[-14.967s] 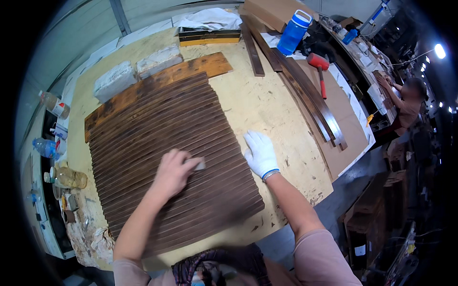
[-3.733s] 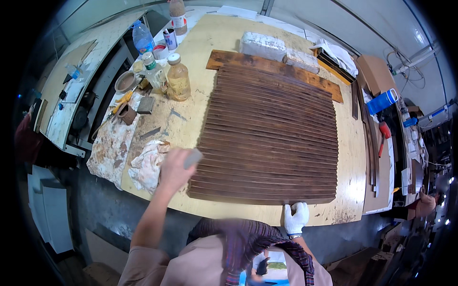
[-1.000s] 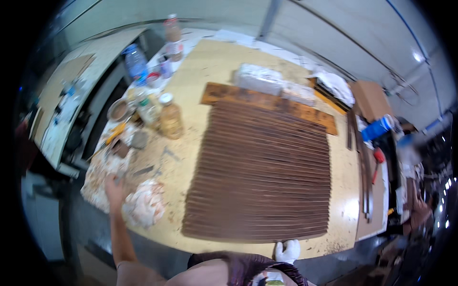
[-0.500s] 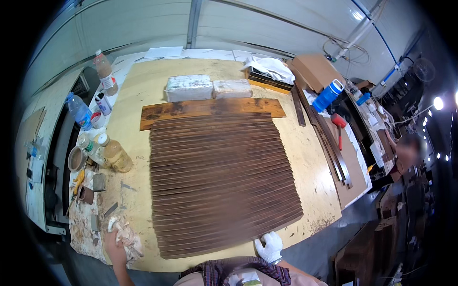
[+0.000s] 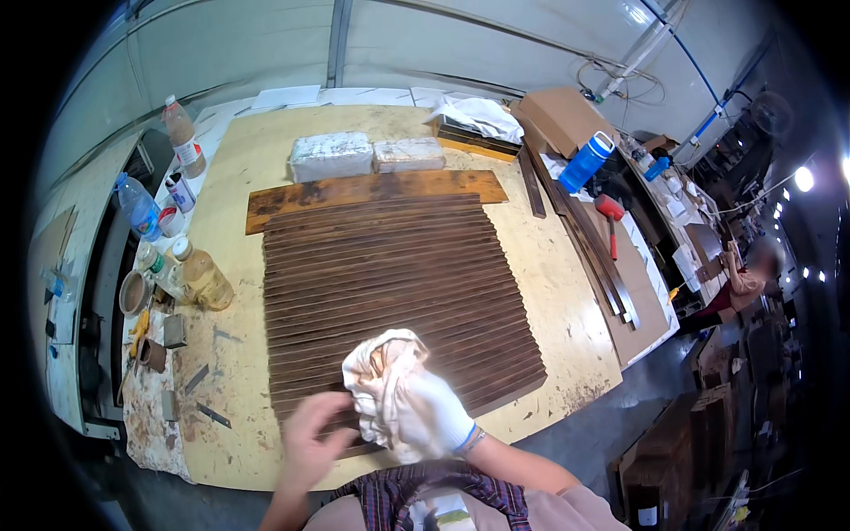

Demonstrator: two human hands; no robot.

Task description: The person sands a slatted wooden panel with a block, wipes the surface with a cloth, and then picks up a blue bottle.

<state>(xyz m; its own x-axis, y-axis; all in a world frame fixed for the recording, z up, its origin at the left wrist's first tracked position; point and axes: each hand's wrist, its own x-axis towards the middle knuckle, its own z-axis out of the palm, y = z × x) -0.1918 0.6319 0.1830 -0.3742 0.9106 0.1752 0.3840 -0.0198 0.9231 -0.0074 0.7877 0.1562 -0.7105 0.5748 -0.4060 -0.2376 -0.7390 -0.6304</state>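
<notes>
A wide dark-brown ribbed wooden panel [image 5: 390, 283] lies flat on the pale worktable. Over its near edge, my right hand [image 5: 436, 411] in a white knitted glove grips a crumpled, stained white rag [image 5: 379, 367]. The rag hides part of the panel and some of the gloved fingers. Just left of the rag is my bare left hand [image 5: 317, 438], fingers apart and slightly blurred, close to the cloth; whether it touches is hard to see. Along the panel's far edge runs a lighter brown board [image 5: 372, 196].
Two wrapped blocks [image 5: 332, 157] stand beyond the board. Plastic bottles [image 5: 205, 276], a small brown cup [image 5: 151, 355] and grey blocks [image 5: 173, 331] line the left side. On the right are wood strips [image 5: 584, 243], a red mallet [image 5: 611, 217] and a blue jug [image 5: 586, 164]. Another person [image 5: 744, 283] is farther right.
The rag has gone from the table's near left, in my left hand, to over the panel's near edge, now in my right hand. Both hands have come together there.
</notes>
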